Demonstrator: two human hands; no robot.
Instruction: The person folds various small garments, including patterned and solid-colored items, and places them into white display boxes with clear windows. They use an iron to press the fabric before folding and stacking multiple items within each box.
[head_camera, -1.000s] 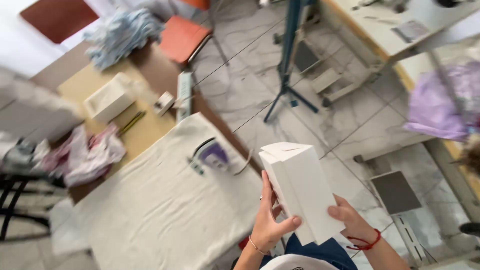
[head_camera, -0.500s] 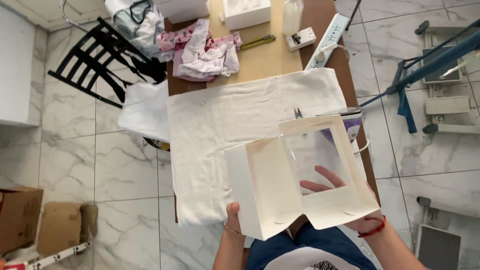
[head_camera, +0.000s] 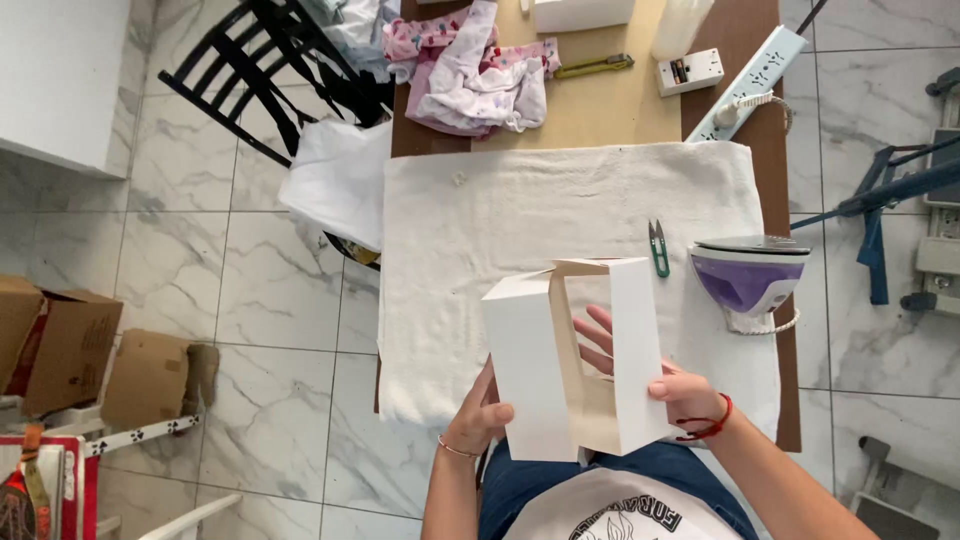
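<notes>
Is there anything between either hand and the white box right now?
Nothing visible. The left hand grips the white box at its lower left edge, and the right hand holds its right panel, fingers showing through the window. The white cloth lies beneath.

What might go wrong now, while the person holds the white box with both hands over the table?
The white box is held by its edges: left hand at the bottom corner, right hand on the thin window frame, which may bend or crease. The iron stands near the right hand; an elbow could knock it. The green snips lie close behind the box.
</notes>
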